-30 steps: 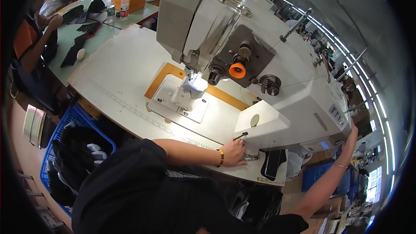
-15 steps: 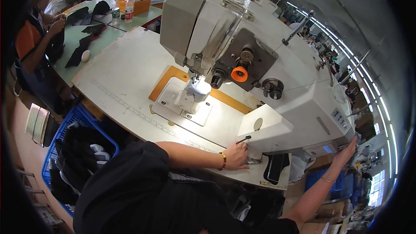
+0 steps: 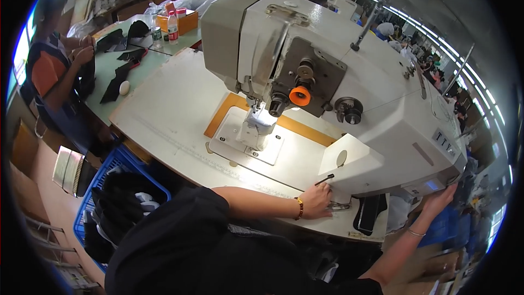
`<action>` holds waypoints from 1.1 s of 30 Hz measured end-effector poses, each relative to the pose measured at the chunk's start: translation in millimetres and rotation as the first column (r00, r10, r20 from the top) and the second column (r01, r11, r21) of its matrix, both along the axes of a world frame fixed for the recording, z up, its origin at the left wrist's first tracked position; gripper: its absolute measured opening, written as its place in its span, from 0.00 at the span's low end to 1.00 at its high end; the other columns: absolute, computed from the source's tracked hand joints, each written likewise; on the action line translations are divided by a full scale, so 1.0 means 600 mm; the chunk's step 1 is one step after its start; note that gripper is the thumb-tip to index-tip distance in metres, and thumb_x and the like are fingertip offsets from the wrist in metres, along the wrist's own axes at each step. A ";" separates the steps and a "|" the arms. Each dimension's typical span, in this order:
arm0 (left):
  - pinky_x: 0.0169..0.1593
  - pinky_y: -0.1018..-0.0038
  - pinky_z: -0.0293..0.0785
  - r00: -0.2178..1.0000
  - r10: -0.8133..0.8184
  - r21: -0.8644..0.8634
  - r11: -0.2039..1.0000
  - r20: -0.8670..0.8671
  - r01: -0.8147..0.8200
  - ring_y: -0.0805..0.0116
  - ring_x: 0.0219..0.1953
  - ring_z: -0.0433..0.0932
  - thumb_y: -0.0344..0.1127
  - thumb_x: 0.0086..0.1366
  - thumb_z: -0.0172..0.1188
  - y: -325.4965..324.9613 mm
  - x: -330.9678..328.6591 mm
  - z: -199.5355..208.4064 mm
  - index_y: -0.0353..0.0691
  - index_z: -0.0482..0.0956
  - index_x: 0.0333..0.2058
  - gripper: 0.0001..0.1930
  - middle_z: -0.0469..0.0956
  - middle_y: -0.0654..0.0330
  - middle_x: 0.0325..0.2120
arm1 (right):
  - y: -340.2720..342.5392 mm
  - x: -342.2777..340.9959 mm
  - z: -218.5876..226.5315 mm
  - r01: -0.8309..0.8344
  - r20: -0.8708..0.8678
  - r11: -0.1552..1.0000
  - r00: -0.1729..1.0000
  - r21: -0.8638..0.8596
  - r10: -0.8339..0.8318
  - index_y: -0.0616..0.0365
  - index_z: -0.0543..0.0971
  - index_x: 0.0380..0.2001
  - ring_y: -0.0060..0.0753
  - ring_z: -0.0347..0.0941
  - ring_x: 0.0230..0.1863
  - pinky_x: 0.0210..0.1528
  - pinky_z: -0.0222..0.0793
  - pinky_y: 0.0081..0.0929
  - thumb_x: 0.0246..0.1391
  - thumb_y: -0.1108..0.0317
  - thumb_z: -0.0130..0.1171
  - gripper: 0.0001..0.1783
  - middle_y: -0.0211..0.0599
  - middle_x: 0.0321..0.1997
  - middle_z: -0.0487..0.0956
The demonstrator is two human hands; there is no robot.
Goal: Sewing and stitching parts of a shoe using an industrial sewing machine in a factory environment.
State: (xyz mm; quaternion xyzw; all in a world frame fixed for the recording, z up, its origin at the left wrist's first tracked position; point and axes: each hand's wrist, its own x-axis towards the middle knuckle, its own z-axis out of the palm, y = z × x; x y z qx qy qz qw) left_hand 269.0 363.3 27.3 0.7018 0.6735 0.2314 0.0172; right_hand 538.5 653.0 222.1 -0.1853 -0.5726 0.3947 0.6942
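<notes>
A large white industrial sewing machine (image 3: 382, 125) stands on the white tabletop before me. My left hand (image 3: 315, 202) lies on the table beside the machine's base, fingers curled, and a thin dark-tipped rod (image 3: 326, 180) sticks out from them. Just to its right are small metal snips (image 3: 339, 206) and a black flat padded piece (image 3: 370, 214). My right hand (image 3: 438, 199) reaches to the machine's right end, below a small lit display panel (image 3: 431, 186); its fingertips are partly hidden against the casing. Under the needle, the lit presser area (image 3: 256, 131) sits on a metal plate.
A blue basket (image 3: 164, 188) holding black pieces stands at left below the table. Beyond, a person (image 3: 52, 76) handles dark material at a green table (image 3: 144, 65) with black cut pieces, bottles (image 3: 173, 28) and an orange box (image 3: 188, 21). An orange knob (image 3: 299, 96) juts from the machine.
The whole view has shifted, so the machine and table sit farther right and slightly lower. Both my hands keep their places, the left by the base and the right at the machine's end.
</notes>
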 end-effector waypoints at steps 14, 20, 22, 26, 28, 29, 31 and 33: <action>0.57 0.61 0.71 0.998 0.004 0.030 1.000 -0.055 -0.002 0.49 0.51 0.72 0.68 0.60 0.65 -0.003 0.000 0.003 0.24 0.77 0.45 0.42 0.75 0.44 0.43 | 0.046 0.030 -0.069 0.423 0.417 0.867 0.760 0.262 -0.497 0.78 0.61 0.70 0.52 0.56 0.77 0.78 0.47 0.39 0.76 0.59 0.39 0.32 0.61 0.77 0.61; 0.58 0.61 0.71 0.998 -0.003 0.007 1.000 -0.061 0.003 0.49 0.50 0.72 0.68 0.60 0.65 -0.002 0.000 0.002 0.24 0.77 0.44 0.42 0.75 0.44 0.43 | 0.060 0.039 -0.085 0.382 0.466 0.883 0.750 0.273 -0.469 0.78 0.61 0.70 0.52 0.59 0.76 0.78 0.50 0.40 0.76 0.60 0.39 0.32 0.61 0.77 0.61; 0.58 0.61 0.71 0.998 -0.013 0.010 1.000 -0.068 0.014 0.49 0.50 0.72 0.68 0.61 0.65 -0.002 -0.001 0.002 0.24 0.77 0.44 0.41 0.75 0.44 0.43 | 0.043 0.030 -0.062 0.411 0.469 0.876 0.740 0.254 -0.483 0.75 0.62 0.71 0.50 0.59 0.76 0.77 0.50 0.40 0.77 0.56 0.39 0.33 0.58 0.77 0.61; 0.58 0.60 0.71 0.999 -0.023 0.024 0.999 -0.030 0.024 0.49 0.50 0.72 0.67 0.61 0.65 -0.002 -0.003 0.000 0.24 0.77 0.44 0.41 0.75 0.44 0.42 | -0.002 -0.020 0.070 -0.086 -0.217 0.991 0.974 -0.107 0.062 0.68 0.66 0.71 0.47 0.59 0.76 0.77 0.52 0.40 0.77 0.45 0.41 0.37 0.49 0.77 0.63; 0.57 0.60 0.71 0.999 -0.023 0.014 1.000 -0.029 0.023 0.49 0.50 0.72 0.67 0.61 0.65 -0.003 -0.004 0.001 0.24 0.78 0.44 0.40 0.75 0.44 0.43 | -0.022 -0.028 0.166 -0.376 -0.155 0.893 0.925 -0.248 0.346 0.65 0.69 0.70 0.45 0.62 0.75 0.75 0.56 0.39 0.75 0.41 0.44 0.38 0.44 0.76 0.66; 0.57 0.60 0.71 0.999 -0.034 0.019 0.999 -0.032 0.034 0.49 0.50 0.72 0.67 0.61 0.65 -0.002 -0.004 0.001 0.24 0.78 0.44 0.40 0.75 0.44 0.43 | -0.025 -0.033 0.204 -0.612 -0.040 0.748 0.780 -0.257 0.624 0.64 0.71 0.69 0.43 0.64 0.73 0.74 0.58 0.38 0.74 0.40 0.46 0.38 0.43 0.74 0.69; 0.57 0.60 0.71 0.997 -0.064 -0.016 0.998 -0.039 0.063 0.49 0.50 0.72 0.67 0.62 0.65 -0.002 -0.005 0.001 0.23 0.77 0.45 0.41 0.75 0.44 0.43 | -0.015 -0.050 0.252 -0.404 0.051 0.763 0.868 -0.505 0.494 0.62 0.72 0.68 0.40 0.69 0.70 0.70 0.64 0.37 0.73 0.41 0.48 0.37 0.41 0.70 0.73; 0.57 0.60 0.71 0.999 -0.037 -0.008 0.999 -0.026 0.037 0.49 0.51 0.71 0.67 0.61 0.65 -0.001 -0.005 0.000 0.23 0.78 0.45 0.41 0.75 0.44 0.43 | 0.001 -0.051 0.259 -0.257 0.152 0.786 0.902 -0.562 0.403 0.62 0.73 0.67 0.38 0.73 0.66 0.67 0.68 0.36 0.72 0.43 0.51 0.35 0.39 0.67 0.77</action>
